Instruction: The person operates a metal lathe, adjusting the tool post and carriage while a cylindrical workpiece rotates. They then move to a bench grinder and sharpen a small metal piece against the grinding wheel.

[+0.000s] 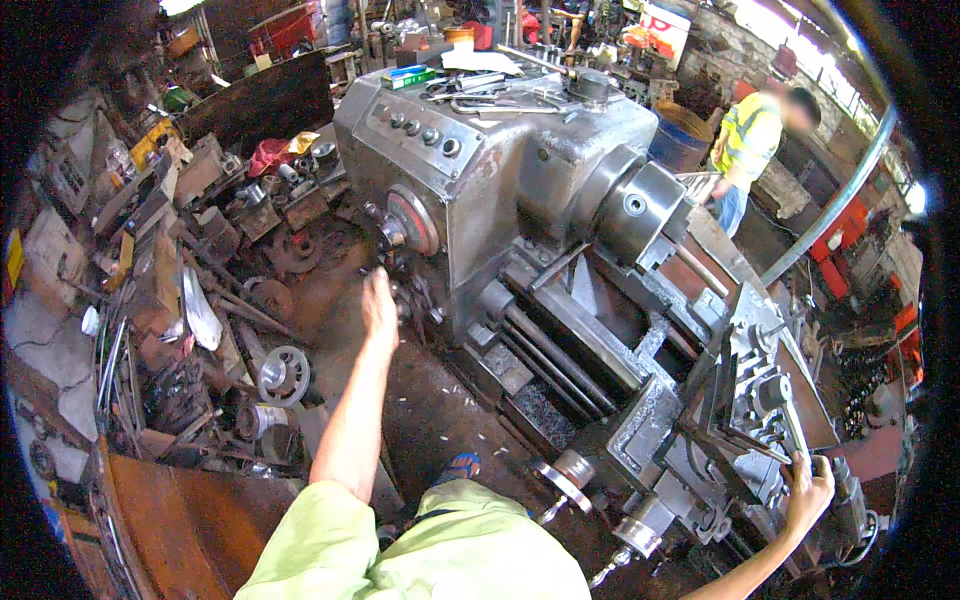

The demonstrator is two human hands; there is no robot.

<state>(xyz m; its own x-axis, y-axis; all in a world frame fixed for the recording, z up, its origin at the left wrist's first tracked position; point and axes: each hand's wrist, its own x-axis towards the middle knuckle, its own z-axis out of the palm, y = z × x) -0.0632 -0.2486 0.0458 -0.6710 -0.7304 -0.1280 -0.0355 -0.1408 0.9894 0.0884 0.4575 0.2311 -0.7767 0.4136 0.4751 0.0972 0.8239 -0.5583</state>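
A large grey metal lathe (pixel 480 190) stands in front of me, with its round chuck (pixel 645 205) on the right side of the headstock. My left hand (pixel 379 310) reaches to the levers (pixel 418 298) low on the headstock's left end, below a round red-rimmed dial (pixel 412 220). Its fingers look stretched out; whether they touch a lever is hard to see. At the right, my right hand (pixel 808 492) closes on the end of a long lever handle (pixel 794 425). That handle runs from the top of the tool post (pixel 770 393) on the carriage.
Hand tools (pixel 500 95) and a small green box (pixel 408 78) lie on the headstock. Scrap metal and a spoked wheel (pixel 283 375) fill the left floor. Handwheels (pixel 562 488) jut toward me. A person in a yellow vest (pixel 750 140) stands beyond the chuck, near a drum (pixel 682 135).
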